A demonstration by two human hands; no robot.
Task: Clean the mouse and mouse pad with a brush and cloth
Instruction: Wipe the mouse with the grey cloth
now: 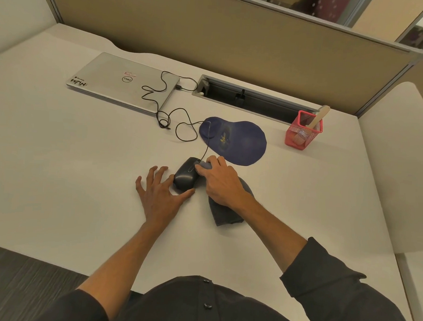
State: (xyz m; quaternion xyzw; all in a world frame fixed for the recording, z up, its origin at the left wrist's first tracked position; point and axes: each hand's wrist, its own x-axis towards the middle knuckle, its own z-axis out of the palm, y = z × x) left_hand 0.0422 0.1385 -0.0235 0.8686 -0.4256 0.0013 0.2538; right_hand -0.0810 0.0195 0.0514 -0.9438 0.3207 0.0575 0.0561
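the mouse sits on the desk just short of centre, off the mouse pad, which lies apart at about 1 o'clock from it. the left hand rests at the mouse's 8 o'clock side, fingers spread and straight, thumb against the near edge; it braces rather than grips. the right hand is at the mouse's 3 o'clock, fingers curled round a fold of the grey cloth, pressing it against the front right of the shell near the wheel. the rest of the cloth trails under the wrist toward 5 o'clock.

judgement: the step in hand is wiping the mouse with the cloth. to do it well, keep the left hand steady so the body does not slide, work the fold along the button seams and sides, and mind the cable, which runs off toward 12 o'clock to the closed laptop; tugging it could drag the mouse.

the brush appears to stand in the red mesh holder at 2 o'clock, well apart.
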